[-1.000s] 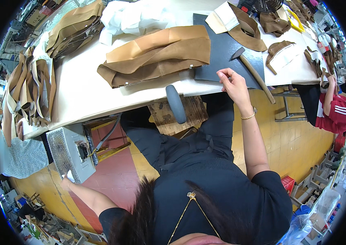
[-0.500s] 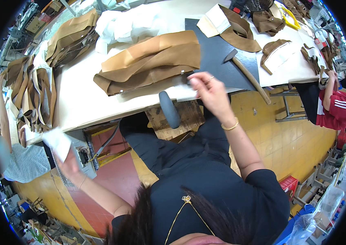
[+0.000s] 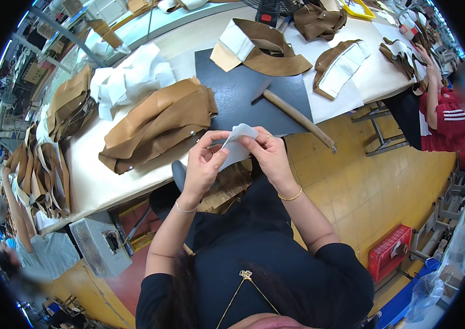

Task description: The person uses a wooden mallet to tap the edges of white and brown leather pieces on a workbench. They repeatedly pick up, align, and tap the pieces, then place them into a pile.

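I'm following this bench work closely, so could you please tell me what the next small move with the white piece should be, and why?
Probably lay the white piece flat on the dark mat. Both the left hand and the right hand pinch it in the air above the lap, where it bends. The mat lies bare just ahead, with the hammer beside it and the brown stack to the left.

Yellow floor (image 3: 408, 181); long white worktable (image 3: 95, 181), red crate (image 3: 390, 253)

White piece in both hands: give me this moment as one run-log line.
left hand: pinching white piece | right hand: pinching same piece | hammer: lying on dark mat | tan leather stack: on table
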Demonstrator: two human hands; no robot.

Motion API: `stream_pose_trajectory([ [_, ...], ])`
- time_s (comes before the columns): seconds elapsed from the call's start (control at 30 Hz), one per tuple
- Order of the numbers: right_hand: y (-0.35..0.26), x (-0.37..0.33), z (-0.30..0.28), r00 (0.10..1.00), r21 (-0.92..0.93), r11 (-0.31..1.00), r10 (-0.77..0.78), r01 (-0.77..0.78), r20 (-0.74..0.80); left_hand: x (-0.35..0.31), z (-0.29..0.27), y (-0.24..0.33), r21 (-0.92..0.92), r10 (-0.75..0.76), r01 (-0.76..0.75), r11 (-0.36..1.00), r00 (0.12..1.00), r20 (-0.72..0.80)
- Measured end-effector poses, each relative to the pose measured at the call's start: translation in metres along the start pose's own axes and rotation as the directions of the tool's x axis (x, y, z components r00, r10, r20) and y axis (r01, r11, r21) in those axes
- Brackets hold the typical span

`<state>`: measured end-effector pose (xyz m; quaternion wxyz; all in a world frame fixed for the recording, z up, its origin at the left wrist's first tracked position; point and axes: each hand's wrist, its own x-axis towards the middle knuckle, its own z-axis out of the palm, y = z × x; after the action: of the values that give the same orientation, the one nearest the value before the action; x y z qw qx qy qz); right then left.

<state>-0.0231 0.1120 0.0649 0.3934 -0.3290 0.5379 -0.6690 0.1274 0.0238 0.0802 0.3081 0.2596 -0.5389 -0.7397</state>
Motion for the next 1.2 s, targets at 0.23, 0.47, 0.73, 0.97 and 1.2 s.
stream_pose_trajectory([
  [0.23,0.004,0.024,-0.061,0.957,-0.228,0.971,-0.129,0.068,-0.261,0.067,0.029,0.01,0.552,-0.06,-0.047,0.833,0.983,0.174],
  [0.47,-0.006,0.04,-0.116,0.895,-0.064,0.995,-0.096,0.075,-0.437,0.257,0.038,0.018,0.52,-0.033,-0.09,0.849,0.975,0.222],
  [0.73,-0.011,0.042,-0.139,0.876,0.237,0.971,0.083,0.037,-0.476,0.405,0.053,0.008,0.339,-0.371,0.42,0.842,0.907,-0.2],
  [0.97,-0.01,0.04,-0.146,0.886,0.144,0.989,0.101,-0.039,-0.452,0.395,0.06,0.012,0.443,-0.002,0.15,0.884,0.949,-0.316],
  [1.2,-0.022,0.03,-0.143,0.871,0.134,0.985,-0.028,0.107,-0.49,0.317,0.039,0.126,-0.031,0.56,-0.586,0.81,0.787,-0.257],
])
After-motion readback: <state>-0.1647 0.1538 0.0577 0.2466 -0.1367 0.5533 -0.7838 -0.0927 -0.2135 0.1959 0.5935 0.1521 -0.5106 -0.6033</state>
